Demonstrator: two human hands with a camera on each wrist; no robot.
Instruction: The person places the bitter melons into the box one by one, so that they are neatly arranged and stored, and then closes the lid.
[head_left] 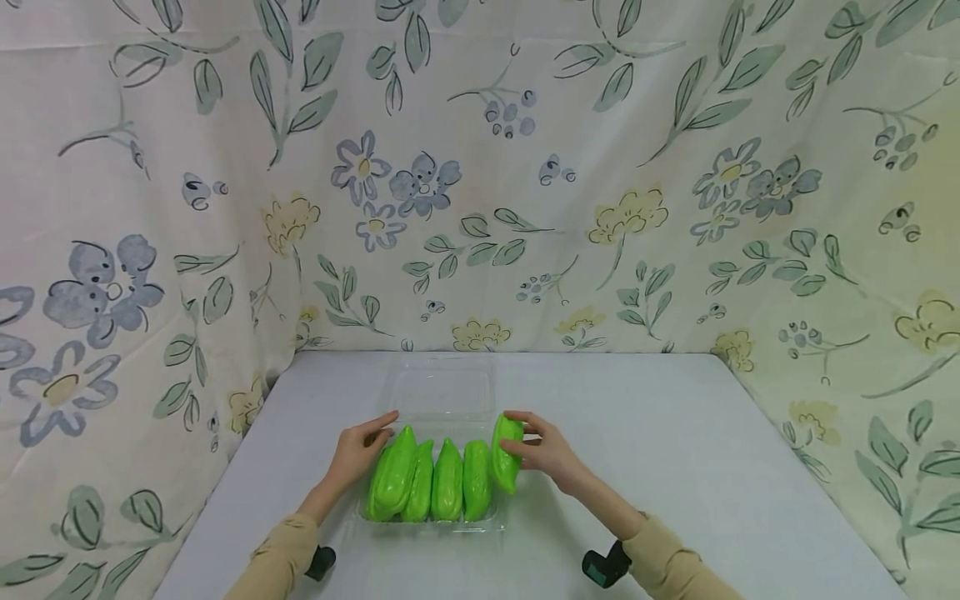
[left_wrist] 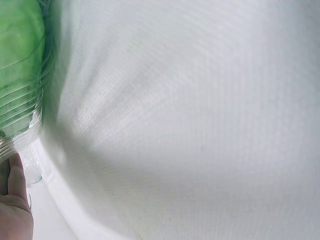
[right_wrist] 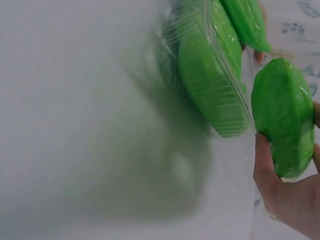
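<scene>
My right hand (head_left: 553,452) pinches a glossy green bitter melon (right_wrist: 282,117), ridged and pointed at its ends, between thumb and fingers. The held melon stands nearly upright at the right side of a clear plastic box (head_left: 450,527). Inside the box several more green melons (head_left: 447,483) lie side by side, one of them piled on top at the left. My left hand (head_left: 358,450) rests at the box's far left corner, fingers stretched along the rim. In the left wrist view, that hand's fingers (left_wrist: 16,180) touch the ribbed box wall.
The box's clear lid (head_left: 438,390) lies folded back behind it on the white table (head_left: 637,467). A floral curtain (head_left: 480,183) hangs behind the table and along both sides. Dark wrist cameras (head_left: 606,565) sit at the sleeves.
</scene>
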